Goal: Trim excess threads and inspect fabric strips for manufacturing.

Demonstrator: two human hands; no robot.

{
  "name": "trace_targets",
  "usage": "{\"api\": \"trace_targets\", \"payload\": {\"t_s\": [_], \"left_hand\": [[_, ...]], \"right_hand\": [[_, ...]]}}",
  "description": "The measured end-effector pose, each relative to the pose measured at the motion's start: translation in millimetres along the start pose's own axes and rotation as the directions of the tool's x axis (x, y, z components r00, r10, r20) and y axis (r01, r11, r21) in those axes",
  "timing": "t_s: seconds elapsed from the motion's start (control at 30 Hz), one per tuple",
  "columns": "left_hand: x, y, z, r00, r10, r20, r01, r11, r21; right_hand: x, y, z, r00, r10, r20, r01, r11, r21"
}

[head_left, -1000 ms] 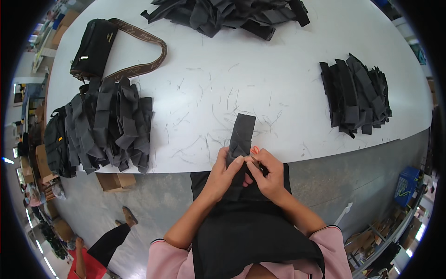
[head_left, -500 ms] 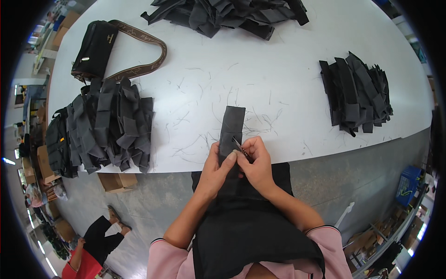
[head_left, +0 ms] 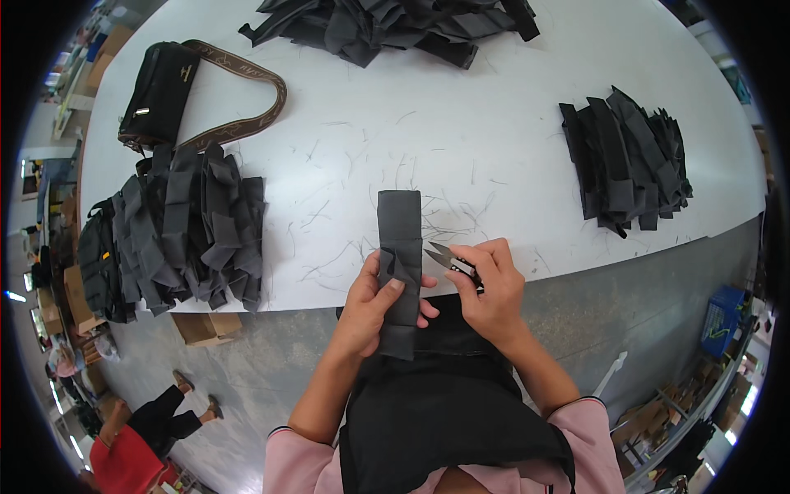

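Observation:
A dark grey fabric strip [head_left: 400, 218] with sewn cross seams runs lengthwise in front of me, over the table's near edge. My left hand [head_left: 370, 305] is closed round it, thumb on top and fingertips showing past its right side. In my right hand [head_left: 494, 288] is a pair of thread snips [head_left: 451, 260]. Their two pointed blades stand apart, just right of the strip and not touching it. Loose thread ends [head_left: 448, 218] lie scattered on the white table [head_left: 346, 177] around the strip's far end.
Piles of similar strips lie at the left [head_left: 193, 222], right [head_left: 629, 160] and far side [head_left: 395, 25]. A black handbag [head_left: 160, 95] with a patterned strap sits at the back left, a black backpack [head_left: 103, 263] below it. Another person [head_left: 136, 453] is on the floor at lower left.
My right hand has drawn the snips away from the strip to the right, and their blades now show apart. The strip has shifted slightly left and more of its near end shows.

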State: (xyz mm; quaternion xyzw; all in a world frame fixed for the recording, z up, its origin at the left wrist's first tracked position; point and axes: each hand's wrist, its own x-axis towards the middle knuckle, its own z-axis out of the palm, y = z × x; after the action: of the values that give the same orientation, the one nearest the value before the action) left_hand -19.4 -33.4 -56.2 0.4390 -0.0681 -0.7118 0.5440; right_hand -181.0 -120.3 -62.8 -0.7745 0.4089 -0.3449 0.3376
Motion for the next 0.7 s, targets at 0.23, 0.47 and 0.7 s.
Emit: {"api": "trace_targets", "payload": {"t_s": [0.23, 0.47, 0.7], "left_hand": [[-4.4, 3.7, 10.0, 1.000, 0.002, 0.015, -0.002, 1.000, 0.016], [-3.2, 1.3, 10.3, 1.000, -0.001, -0.005, 0.001, 1.000, 0.031], [-3.5, 3.8, 12.5, 1.000, -0.004, 0.011, 0.003, 0.998, 0.062]], "right_hand": [[10.5, 1.3, 1.8, 0.973, -0.230, -0.005, 0.224, 0.956, -0.189], [4.2, 0.6, -3.3, 0.992, -0.101, -0.079, 0.097, 0.994, -0.049], [11.5, -2.5, -3.4, 0.996, -0.084, 0.005, 0.084, 0.996, -0.016]]}}
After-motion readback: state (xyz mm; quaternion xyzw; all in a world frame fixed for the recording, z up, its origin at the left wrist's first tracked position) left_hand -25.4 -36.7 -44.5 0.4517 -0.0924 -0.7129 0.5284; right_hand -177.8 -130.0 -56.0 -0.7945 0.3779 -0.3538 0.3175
